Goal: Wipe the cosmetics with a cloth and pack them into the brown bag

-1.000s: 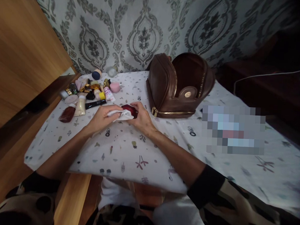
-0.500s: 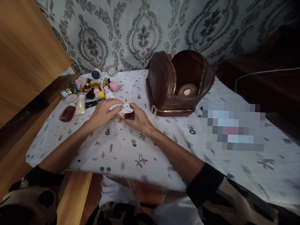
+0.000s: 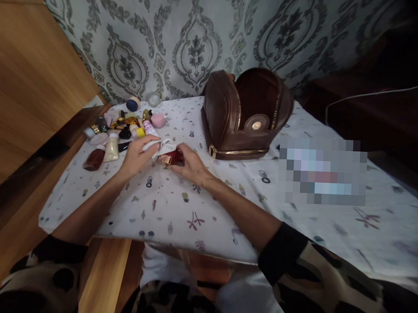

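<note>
My right hand (image 3: pixel 191 167) grips a small dark red bottle (image 3: pixel 176 157) whose copper-coloured end (image 3: pixel 165 160) points left. A white cloth (image 3: pixel 166 147) is pinched in my left hand (image 3: pixel 138 157) and lies against the bottle's upper side. Both hands are over the middle of the patterned tablecloth. Just left of my left hand are a cream-coloured tube (image 3: pixel 112 148), a red-brown bottle (image 3: pixel 94 158) and a black tube (image 3: pixel 124 146).
Behind and right of my hands stands an unzipped brown leather bag (image 3: pixel 245 119). Several cosmetics lie at the back left, among them a pink jar (image 3: pixel 158 120) and a round dark blue item (image 3: pixel 132 104). A blurred-out item (image 3: pixel 322 173) is at the right.
The cloth has shifted left and up from the bottle with my left hand, so more of the dark red bottle and its copper-coloured end shows. The view has moved slightly.
</note>
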`<state>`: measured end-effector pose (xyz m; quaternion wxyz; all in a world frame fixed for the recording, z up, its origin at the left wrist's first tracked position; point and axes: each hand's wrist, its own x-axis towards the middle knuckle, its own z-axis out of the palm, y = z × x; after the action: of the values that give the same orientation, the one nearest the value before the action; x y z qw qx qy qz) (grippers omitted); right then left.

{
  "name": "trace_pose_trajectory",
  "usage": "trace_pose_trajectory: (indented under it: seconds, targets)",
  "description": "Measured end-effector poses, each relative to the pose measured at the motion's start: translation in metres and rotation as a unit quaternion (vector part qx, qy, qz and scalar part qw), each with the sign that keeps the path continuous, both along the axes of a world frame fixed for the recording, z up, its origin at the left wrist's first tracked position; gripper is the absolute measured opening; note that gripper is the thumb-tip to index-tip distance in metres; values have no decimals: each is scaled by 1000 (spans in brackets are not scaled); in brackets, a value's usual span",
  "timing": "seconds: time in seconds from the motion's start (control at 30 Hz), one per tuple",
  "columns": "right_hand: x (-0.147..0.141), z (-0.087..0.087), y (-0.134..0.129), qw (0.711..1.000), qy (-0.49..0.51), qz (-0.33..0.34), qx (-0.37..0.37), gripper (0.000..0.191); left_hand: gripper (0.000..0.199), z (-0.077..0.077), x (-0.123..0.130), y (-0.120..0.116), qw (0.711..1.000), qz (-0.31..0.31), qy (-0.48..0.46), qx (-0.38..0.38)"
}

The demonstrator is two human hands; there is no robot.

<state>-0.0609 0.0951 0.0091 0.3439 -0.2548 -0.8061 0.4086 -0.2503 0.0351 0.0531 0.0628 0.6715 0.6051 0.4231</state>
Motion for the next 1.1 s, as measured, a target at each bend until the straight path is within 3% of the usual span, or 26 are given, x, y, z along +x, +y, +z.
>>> trace_pose_trajectory:
  seconds: [0.1,0.2,0.47,0.63,0.8,0.97,1.1]
  targets:
    - [2,3,-2,999,25,13,-29,31,23,0,8,6,1000,11,4,13]
    - [1,3,-2,999,31,-7,-40,37,24,1,13,3,999,-21,39,11]
    - [-3,-6,3,999,30,-7,-27,47,22,17,6,-31,987,-124,77,-69]
    - [-3,-4,1,999,-28,-30,32,33,23,14,5,-30,992,-94,67,-60]
    - [1,1,-3,999,8,39,-8,29,23,11,11,-7,996,-35,80,-4]
    - [0,0,-4,999,42,18,-27,45,22,9,14,5,998,-10,57,15]
    - [-2,-5,-1,996,69,8,-53,68,23,11,12,-12,995,-50,85,2]
